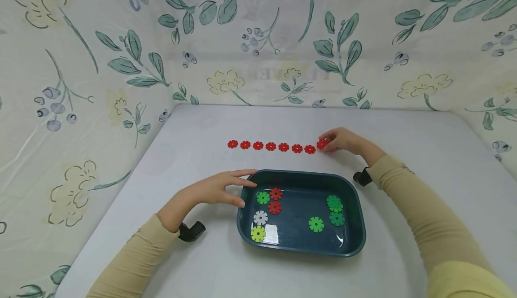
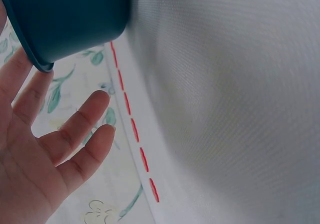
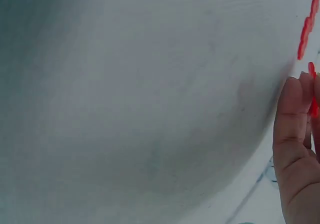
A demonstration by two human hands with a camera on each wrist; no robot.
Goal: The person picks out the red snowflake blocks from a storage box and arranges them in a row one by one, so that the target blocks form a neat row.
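Note:
Several red notched discs (image 1: 271, 146) lie flat in a row across the white table. At the row's right end my right hand (image 1: 343, 141) pinches another red disc (image 1: 322, 144) between thumb and fingers; in the right wrist view this disc (image 3: 312, 86) stands on edge, partly hidden by the fingers. My left hand (image 1: 220, 187) rests with spread fingers at the left rim of a dark teal tray (image 1: 300, 174). The left wrist view has fingertips at the tray's rim (image 2: 42, 66). Inside the tray, at the left, are two red discs (image 1: 275, 208) beside green, white and yellow ones.
Several green discs (image 1: 316, 224) lie in the tray's right half. The white table (image 1: 202, 127) meets a floral-patterned cloth (image 1: 282, 51) at the back and left. A black wrist piece (image 1: 192, 231) sits under the left forearm, another (image 1: 362, 177) by the right.

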